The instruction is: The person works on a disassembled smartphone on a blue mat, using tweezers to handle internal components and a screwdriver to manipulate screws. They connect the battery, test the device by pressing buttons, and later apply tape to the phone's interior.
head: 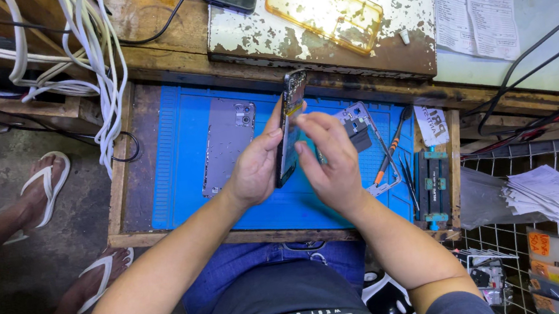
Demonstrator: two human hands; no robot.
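Our left hand (253,170) clasping an edge-on phone (290,124) mid-frame, our right hand (333,161) pinching its lower edge, over our blue mat (181,154), grey back cover (227,142) at left, tweezers (391,155) at right

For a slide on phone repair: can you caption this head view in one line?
Left hand holds an opened phone on edge over a blue mat while the right hand works at it.

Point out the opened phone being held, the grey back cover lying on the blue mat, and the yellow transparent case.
opened phone (288,124), head view, on its upper edge above the fingers.
grey back cover (226,149), head view, on its flat middle.
yellow transparent case (322,8), head view, on its centre panel.
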